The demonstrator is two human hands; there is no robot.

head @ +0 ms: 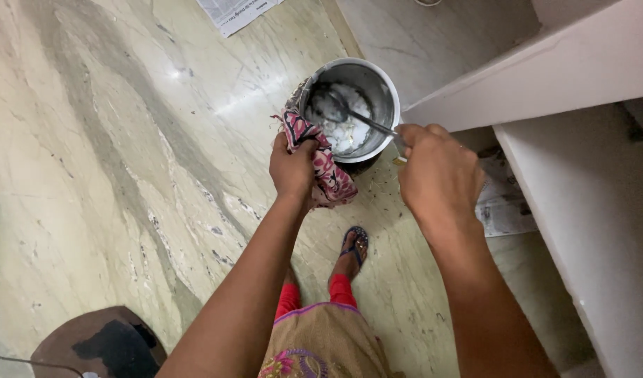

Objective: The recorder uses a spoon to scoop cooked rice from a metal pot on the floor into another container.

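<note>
Left hand clamped on patterned cloth at steel pot rim. Right hand closed around ladle handle, handle end hidden. White contents indistinct.

- The left hand grips a pink patterned cloth against the near-left rim of a steel pot.
- The right hand is closed on the handle of a ladle, whose bowl lies in white food inside the pot.
- The pot hangs above a marble floor.
- A white ledge runs along the right.
- A newspaper lies far off on the floor.
- A sandalled foot stands below the pot.
- A dark round stool sits near left.
</note>
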